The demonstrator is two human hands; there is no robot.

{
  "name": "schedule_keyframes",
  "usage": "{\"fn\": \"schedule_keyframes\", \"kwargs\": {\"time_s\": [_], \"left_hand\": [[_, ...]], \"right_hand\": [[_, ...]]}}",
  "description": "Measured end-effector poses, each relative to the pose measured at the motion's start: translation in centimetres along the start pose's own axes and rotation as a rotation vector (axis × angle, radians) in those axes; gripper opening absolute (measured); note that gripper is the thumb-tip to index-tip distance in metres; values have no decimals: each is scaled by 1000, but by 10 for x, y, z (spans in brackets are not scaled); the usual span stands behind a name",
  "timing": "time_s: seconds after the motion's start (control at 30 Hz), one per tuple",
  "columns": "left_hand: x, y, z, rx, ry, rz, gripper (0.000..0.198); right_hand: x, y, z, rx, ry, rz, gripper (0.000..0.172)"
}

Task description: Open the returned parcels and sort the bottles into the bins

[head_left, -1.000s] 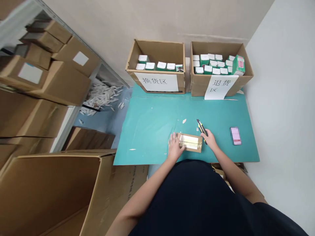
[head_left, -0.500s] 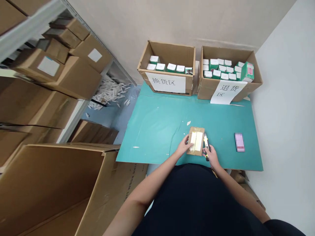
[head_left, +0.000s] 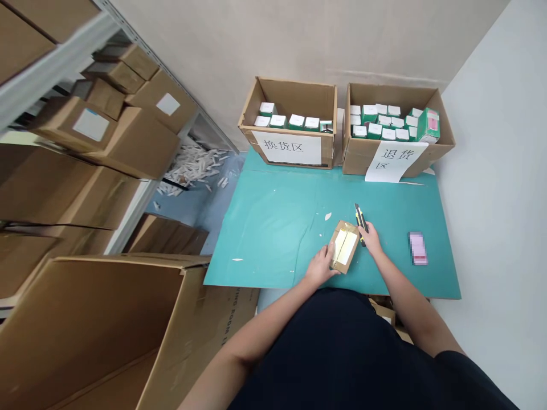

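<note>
My left hand (head_left: 321,266) grips a small cardboard box (head_left: 345,247) by its lower left side, near the table's front edge. The box is turned at a slant, and a pale label with a dark line down its middle covers its top. Just right of the box, my right hand (head_left: 371,238) is closed around a black and yellow utility knife (head_left: 361,222). The knife's tip points away from me, toward the back of the table, and it stands apart from the label.
Two open cartons, the left one (head_left: 293,91) and the right one (head_left: 395,91), hold green-and-white boxes at the table's (head_left: 273,228) back. A blurred pink item (head_left: 417,249) lies right. Beside the table stand a big open carton (head_left: 171,324) and a shelf (head_left: 132,205) of boxes.
The small box has turned clockwise, and my left hand now holds it lower on its side. My right hand has moved the utility knife farther up the table, beyond the box's upper corner.
</note>
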State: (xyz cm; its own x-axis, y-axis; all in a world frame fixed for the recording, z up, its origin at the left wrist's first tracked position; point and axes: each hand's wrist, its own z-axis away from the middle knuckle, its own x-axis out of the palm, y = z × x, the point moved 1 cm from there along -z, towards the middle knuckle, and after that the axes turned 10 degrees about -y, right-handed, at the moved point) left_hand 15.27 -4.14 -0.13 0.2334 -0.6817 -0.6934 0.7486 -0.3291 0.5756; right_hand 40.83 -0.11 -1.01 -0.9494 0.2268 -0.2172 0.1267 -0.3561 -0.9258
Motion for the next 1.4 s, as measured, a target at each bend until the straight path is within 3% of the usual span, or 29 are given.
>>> {"fn": "schedule_keyframes", "kwargs": {"time_s": [0.23,0.33,0.43,0.57,0.67,0.77,0.9,1.03,1.4], "left_hand": [[-38,-48,-8,-71,61,-83,98],[-59,-65,-16,-65,29,-127,86],[-70,-64,-20,-24,-2,-219,79],[-63,-40,-22,106,-33,-315,89],[-51,-20,-30,209,-130,-320,112],[-46,-11,-40,234,-157,-318,119],[-49,-15,-46,245,-136,-316,117],[-53,-21,-46,243,-143,-345,112],[-53,-25,-43,294,-128,-364,104]], "right_hand": [[-12,28,68,58,171,33,47],[-3,34,100,103,217,21,47],[10,35,122,159,170,-70,47],[13,33,136,215,114,-206,52],[-2,30,143,271,114,-214,64],[-21,24,151,308,40,-110,71],[-36,15,160,334,-84,31,73],[-36,11,164,333,-134,57,71],[-34,9,160,305,-151,148,65]]}}
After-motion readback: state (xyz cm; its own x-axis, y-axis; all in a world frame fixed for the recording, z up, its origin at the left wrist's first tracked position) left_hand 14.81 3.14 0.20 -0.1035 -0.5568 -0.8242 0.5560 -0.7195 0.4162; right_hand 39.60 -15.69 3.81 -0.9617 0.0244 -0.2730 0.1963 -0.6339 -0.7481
